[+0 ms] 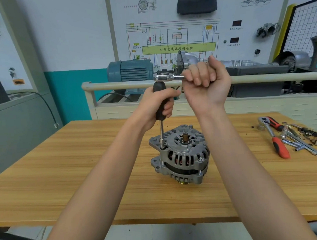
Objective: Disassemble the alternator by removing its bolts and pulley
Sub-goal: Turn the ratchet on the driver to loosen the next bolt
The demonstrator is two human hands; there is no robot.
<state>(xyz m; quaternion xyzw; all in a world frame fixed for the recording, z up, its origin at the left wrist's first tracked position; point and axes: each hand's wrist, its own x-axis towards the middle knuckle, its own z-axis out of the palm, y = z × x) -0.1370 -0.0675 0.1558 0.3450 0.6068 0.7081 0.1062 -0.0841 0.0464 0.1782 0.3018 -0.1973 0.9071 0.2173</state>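
Left hand (158,103) grips the black-handled socket driver (160,101) upright on a through-bolt of the grey cast-aluminium alternator (181,153) mid wooden desk (83,168), while right hand (205,78) grips the chrome ratchet (167,77) for leverage, I'd guess.

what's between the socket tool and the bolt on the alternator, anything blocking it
Nothing visible. The left hand grips the black driver handle, whose shaft runs straight down to the bolt on the alternator housing's left edge. The right hand holds the ratchet on top.
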